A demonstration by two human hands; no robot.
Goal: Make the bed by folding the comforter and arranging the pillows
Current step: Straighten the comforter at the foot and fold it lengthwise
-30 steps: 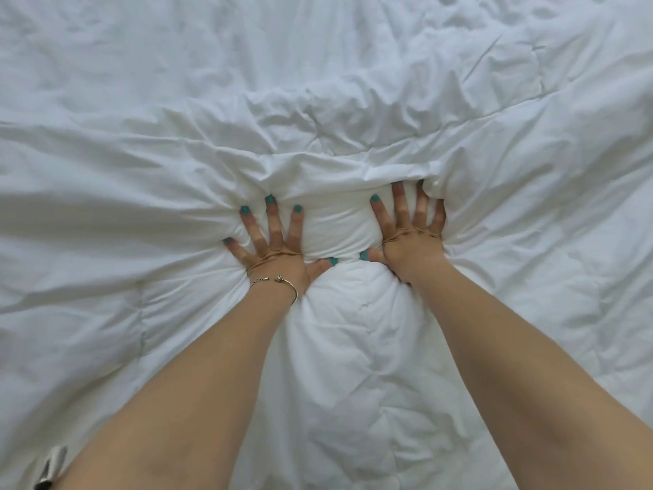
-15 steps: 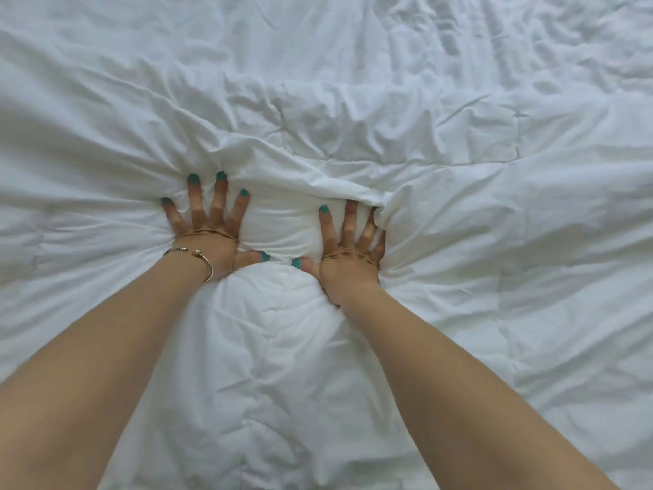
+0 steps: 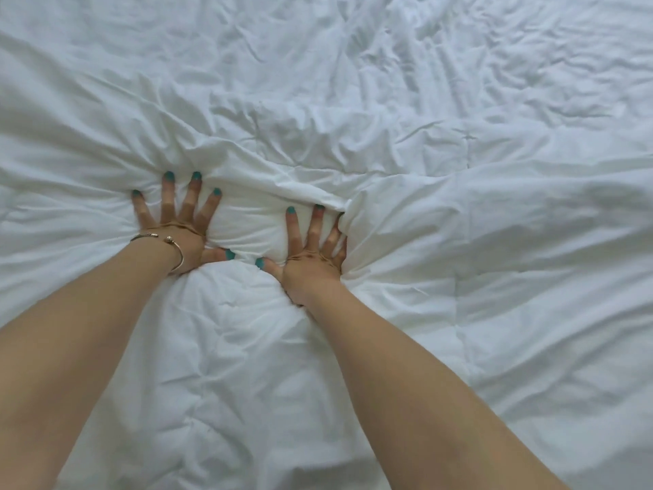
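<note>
The left hand (image 3: 176, 224), a thin metal bangle (image 3: 169, 242) at its wrist, lies flat with fingers straight and splayed, pressing down into the puffy white quilted comforter (image 3: 459, 313). At its three o'clock, just beside it with the thumbs nearly meeting, the right hand (image 3: 311, 252) presses the same way, fingers straight and fanned toward twelve o'clock. Neither grips cloth; the flat palms look meant to squash air out and push the padding forward. A raised fold of the comforter (image 3: 275, 189) bunches at the fingertips' twelve o'clock. The comforter fills the view in every direction, still creased. No pillows are in view.
</note>
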